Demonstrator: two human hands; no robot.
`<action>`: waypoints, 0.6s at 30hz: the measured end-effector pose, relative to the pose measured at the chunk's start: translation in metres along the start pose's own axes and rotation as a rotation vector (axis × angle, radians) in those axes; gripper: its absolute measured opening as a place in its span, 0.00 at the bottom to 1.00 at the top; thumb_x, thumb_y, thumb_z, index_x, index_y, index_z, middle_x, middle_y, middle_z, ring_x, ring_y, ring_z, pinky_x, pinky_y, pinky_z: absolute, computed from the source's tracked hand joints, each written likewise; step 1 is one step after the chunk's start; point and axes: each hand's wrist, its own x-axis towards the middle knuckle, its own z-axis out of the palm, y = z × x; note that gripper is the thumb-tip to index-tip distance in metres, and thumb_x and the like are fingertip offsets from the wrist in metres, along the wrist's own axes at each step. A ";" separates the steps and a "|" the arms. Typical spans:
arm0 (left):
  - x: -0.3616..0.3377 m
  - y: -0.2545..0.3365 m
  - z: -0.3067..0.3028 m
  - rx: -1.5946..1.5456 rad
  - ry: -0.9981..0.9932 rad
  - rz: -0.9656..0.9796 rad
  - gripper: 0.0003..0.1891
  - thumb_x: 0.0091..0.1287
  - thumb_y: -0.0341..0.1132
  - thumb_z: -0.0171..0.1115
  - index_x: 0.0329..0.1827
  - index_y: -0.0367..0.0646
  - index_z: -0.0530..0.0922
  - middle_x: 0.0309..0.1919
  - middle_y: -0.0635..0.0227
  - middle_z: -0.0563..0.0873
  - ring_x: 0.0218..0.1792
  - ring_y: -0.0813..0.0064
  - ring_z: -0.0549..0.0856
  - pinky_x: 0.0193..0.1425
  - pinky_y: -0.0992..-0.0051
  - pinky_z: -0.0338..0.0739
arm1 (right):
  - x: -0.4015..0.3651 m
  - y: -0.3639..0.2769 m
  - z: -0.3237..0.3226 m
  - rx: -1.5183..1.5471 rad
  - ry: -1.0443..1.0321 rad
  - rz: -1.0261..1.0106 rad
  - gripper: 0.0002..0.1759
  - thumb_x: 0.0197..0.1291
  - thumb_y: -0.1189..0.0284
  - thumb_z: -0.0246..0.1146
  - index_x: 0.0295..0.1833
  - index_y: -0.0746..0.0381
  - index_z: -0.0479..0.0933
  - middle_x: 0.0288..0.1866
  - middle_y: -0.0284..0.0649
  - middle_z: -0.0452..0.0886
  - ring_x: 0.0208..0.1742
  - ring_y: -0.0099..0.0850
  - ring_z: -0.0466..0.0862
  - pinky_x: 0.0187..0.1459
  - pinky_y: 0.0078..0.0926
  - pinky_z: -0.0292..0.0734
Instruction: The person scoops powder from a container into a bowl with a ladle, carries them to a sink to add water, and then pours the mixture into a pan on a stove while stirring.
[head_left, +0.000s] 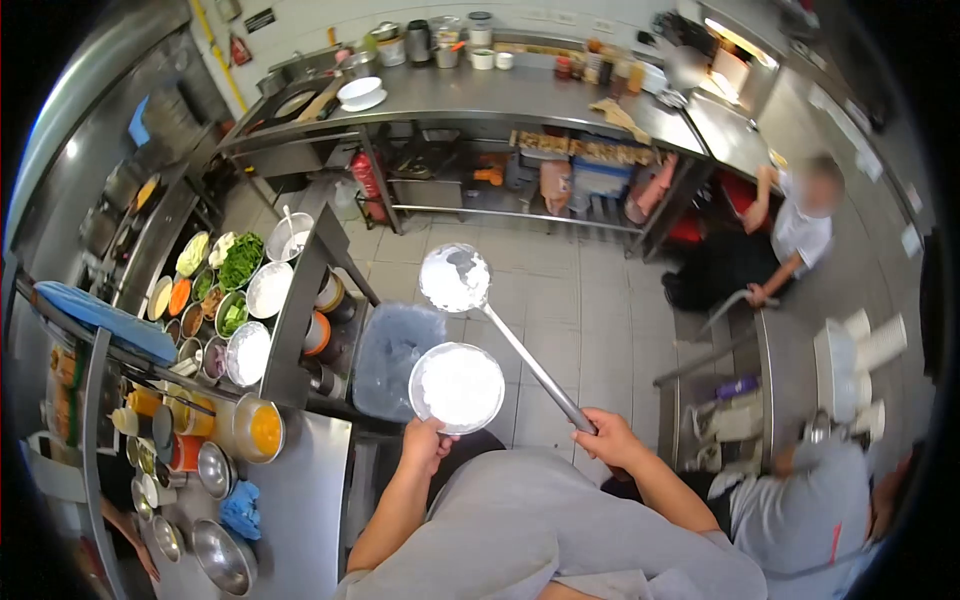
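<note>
1. The left hand (428,447) pinches the near rim of a bowl (498,404), thumb on top; white food (456,385) fills it
2. The right hand (608,440) has its fingers wrapped round the near end of a long-handled ladle (530,360)
3. The ladle's white-coated head is on the far side of the bowl, above the tiled floor (545,290)
4. A plastic bin (385,350) is left of the bowl, beside a prep counter (315,480)

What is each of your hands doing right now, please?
Left hand: closed on the rim of a bowl of white food.
Right hand: closed around the handle of a long ladle.
</note>
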 end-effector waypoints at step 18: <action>0.381 0.342 0.051 -0.139 0.129 0.123 0.14 0.64 0.30 0.52 0.49 0.31 0.77 0.28 0.56 0.85 0.19 0.77 0.78 0.16 0.78 0.64 | 0.476 -0.250 -0.062 0.086 -0.156 -0.058 0.14 0.67 0.77 0.63 0.57 0.67 0.78 0.27 0.30 0.76 0.21 0.17 0.74 0.24 0.18 0.71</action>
